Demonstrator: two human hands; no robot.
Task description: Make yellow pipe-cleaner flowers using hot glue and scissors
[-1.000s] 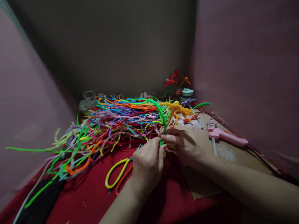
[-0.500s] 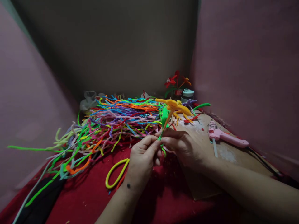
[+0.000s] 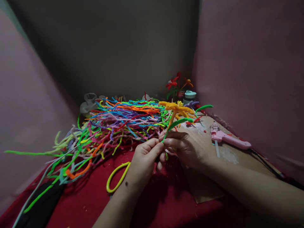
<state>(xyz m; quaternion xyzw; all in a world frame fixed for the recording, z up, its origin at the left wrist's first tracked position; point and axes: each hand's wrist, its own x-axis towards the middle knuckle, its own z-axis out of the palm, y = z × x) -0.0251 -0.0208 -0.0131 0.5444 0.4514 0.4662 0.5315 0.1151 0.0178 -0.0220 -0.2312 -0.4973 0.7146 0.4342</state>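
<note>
Between my two hands stands an orange pipe-cleaner flower (image 3: 177, 109) with a yellow centre, its stem running down into my fingertips. A green pipe-cleaner leaf (image 3: 179, 123) joins the stem just under the bloom and points to the right. My left hand (image 3: 147, 158) pinches the lower green stem between thumb and forefinger. My right hand (image 3: 180, 145) is closed on the same stem right beside it, fingertips nearly touching the left thumb. A short green end pokes out below the fingers. Part of the stem is hidden by the hands.
A big heap of coloured pipe cleaners (image 3: 128, 117) lies left and behind. Yellow-handled scissors or pliers (image 3: 110, 180) rest by my left wrist. A pink glue gun (image 3: 229, 138) lies on cardboard (image 3: 206, 190) at right. Finished red flowers (image 3: 173, 83) and a lidded bottle (image 3: 190, 94) stand behind.
The flower's stem has turned in my fingers, so the green leaf that stood upright behind it now reaches out to the right. Both hands stay in nearly the same place.
</note>
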